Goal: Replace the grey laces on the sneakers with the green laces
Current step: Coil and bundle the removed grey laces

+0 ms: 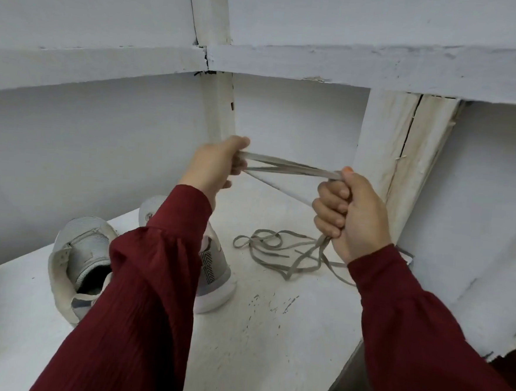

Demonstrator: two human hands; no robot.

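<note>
Grey lace (pixel 289 168): taut between left hand (pixel 214 166) and right hand (pixel 353 211), fingers (pixel 330 206) of both clamped on it; sneakers (pixel 84 253) half-hidden by sleeve (pixel 154 264).

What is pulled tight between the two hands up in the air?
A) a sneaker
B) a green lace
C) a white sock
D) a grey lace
D: a flat grey shoelace stretches in several strands between the left hand and the right hand, and both hands grip it with curled fingers.
</note>
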